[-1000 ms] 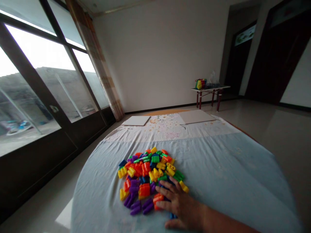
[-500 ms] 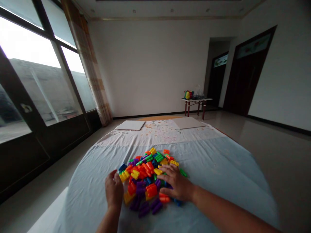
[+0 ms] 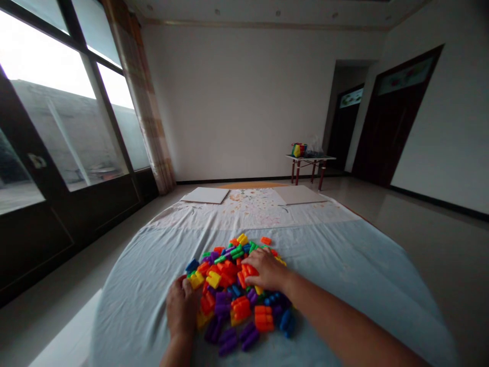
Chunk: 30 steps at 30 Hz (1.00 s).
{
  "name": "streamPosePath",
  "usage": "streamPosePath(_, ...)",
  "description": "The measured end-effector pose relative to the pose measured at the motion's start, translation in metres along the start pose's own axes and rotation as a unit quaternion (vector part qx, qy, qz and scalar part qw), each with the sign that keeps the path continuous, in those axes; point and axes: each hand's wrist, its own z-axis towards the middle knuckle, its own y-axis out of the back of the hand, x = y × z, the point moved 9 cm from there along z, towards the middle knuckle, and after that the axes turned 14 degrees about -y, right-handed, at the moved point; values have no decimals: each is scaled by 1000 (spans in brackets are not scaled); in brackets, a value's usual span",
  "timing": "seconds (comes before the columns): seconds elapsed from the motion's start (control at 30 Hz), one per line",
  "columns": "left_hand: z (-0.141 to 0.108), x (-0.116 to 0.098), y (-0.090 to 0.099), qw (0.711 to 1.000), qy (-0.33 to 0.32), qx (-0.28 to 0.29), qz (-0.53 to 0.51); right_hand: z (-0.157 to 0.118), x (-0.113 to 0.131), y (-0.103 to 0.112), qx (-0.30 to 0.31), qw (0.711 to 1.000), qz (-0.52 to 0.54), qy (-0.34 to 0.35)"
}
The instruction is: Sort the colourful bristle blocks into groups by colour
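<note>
A heap of plastic building blocks in orange, purple, yellow, green and blue [image 3: 222, 307] lies on the cloth-covered table [image 3: 355, 285]. My right hand [image 3: 267, 268] reaches over the right side of the heap, its thumb and fingers closed around an orange block [image 3: 248, 271]. At the heap's left edge rests my left hand [image 3: 182, 306], fingers loosely curved and apart, beside a yellow block [image 3: 196, 280]. Nothing shows inside the left hand, though its palm is hidden. Near me lie purple blocks [image 3: 228, 342], another orange block [image 3: 264, 318] and a blue block [image 3: 287, 322].
Two flat boards lie at the table's far end, a white one [image 3: 205, 195] at left and a greyish one [image 3: 300, 195] at right. Beyond stands a small table [image 3: 311, 158] with a colourful bag [image 3: 298, 149]. Windows and a curtain [image 3: 147, 102] line the left.
My right hand has moved up and left across the heap and closed on an orange block, uncovering blocks at the lower right. My left hand stays by the left edge. The view has tilted slightly.
</note>
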Motion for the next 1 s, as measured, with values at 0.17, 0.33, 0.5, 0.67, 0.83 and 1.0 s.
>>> streamPosePath(0.17,0,-2,1,1000,14,8,8,-20,-84,46,-119,978,132,-112)
streamPosePath(0.33,2,0,-2,999,21,20,20,-28,-162,10,-141,926,248,-248)
streamPosePath(0.5,5,7,-8,999,15,31,32,-13,-143,-31,-118,898,348,-243)
streamPosePath(0.67,5,7,-9,998,25,39,35,9,-94,-22,-76,880,426,-197)
streamPosePath(0.83,5,6,-6,998,23,40,30,-2,-122,23,-137,913,326,-205)
streamPosePath(1.0,7,15,-7,999,28,37,19,-44,-181,39,-180,943,62,-273)
